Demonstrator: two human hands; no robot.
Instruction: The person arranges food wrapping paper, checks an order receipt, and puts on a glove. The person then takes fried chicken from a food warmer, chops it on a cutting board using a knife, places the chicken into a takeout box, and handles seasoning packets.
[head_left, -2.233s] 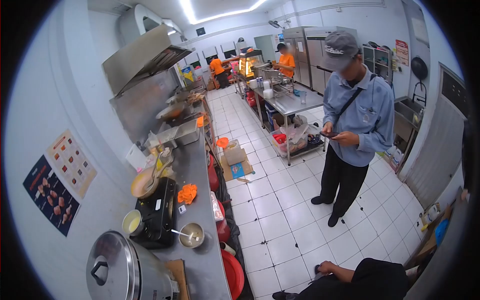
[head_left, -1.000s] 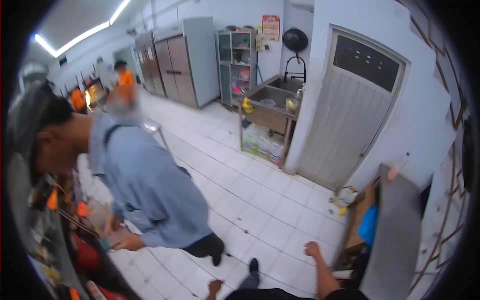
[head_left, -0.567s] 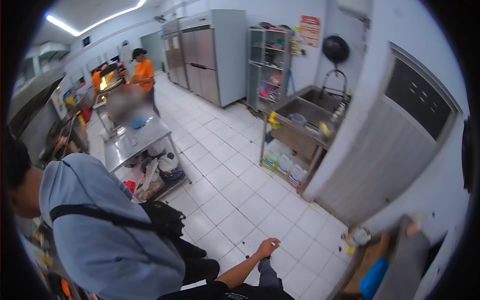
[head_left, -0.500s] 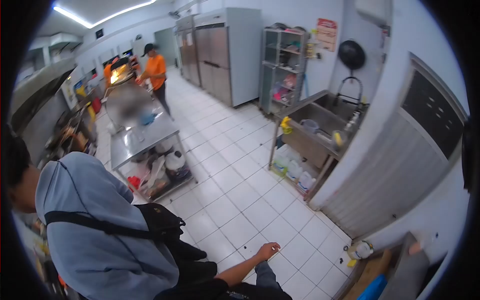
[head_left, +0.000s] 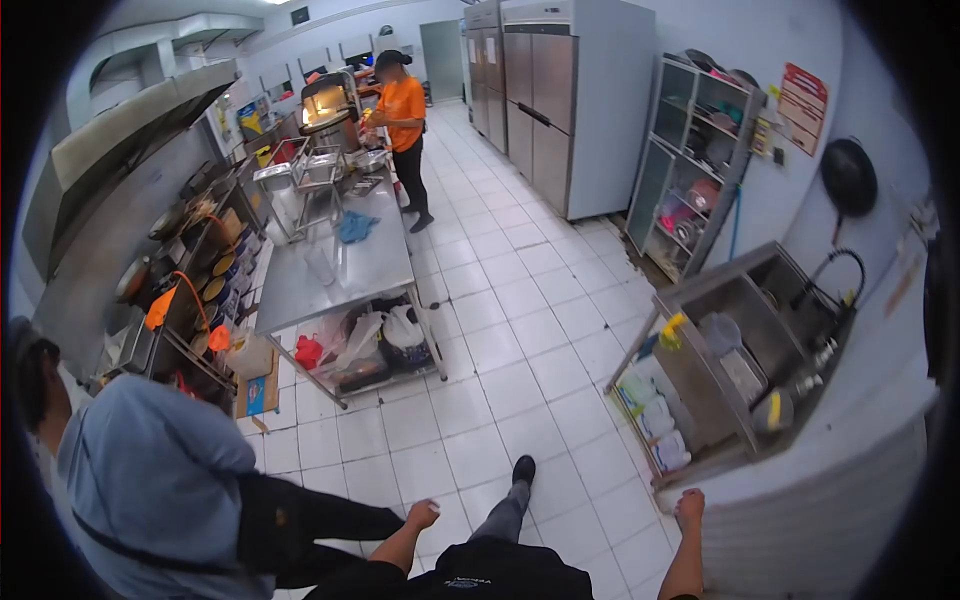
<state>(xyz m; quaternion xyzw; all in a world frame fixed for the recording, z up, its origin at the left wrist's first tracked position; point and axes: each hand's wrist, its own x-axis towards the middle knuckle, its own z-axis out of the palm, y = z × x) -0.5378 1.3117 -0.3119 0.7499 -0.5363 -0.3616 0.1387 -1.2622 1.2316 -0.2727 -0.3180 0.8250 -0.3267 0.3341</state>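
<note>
My left hand [head_left: 423, 514] hangs low in front of me, near the dark trousers of the person in the blue-grey shirt [head_left: 160, 460]. Its fingers are curled, with a small pale spot at them that is too small to name. Further right, my right hand [head_left: 690, 505] is closed in a loose fist beside the front corner of the sink stand [head_left: 700, 385]; nothing shows in it. Neither hand visibly touches the furniture. One of my feet [head_left: 523, 470] is forward on the white tiled floor [head_left: 540, 425].
A steel table [head_left: 345, 265] carries a blue cloth [head_left: 357, 227], with bags on its lower shelf. Behind it stands a person in orange [head_left: 403, 105]. Fridges [head_left: 540, 90] and a glass-door cabinet [head_left: 690, 160] line the back right. A cooking counter [head_left: 190, 310] runs along the left.
The view has swung from the left counter to the door and sink, then partly back and forward. The steel table and sink look nearer. My right hand has come back into view.
</note>
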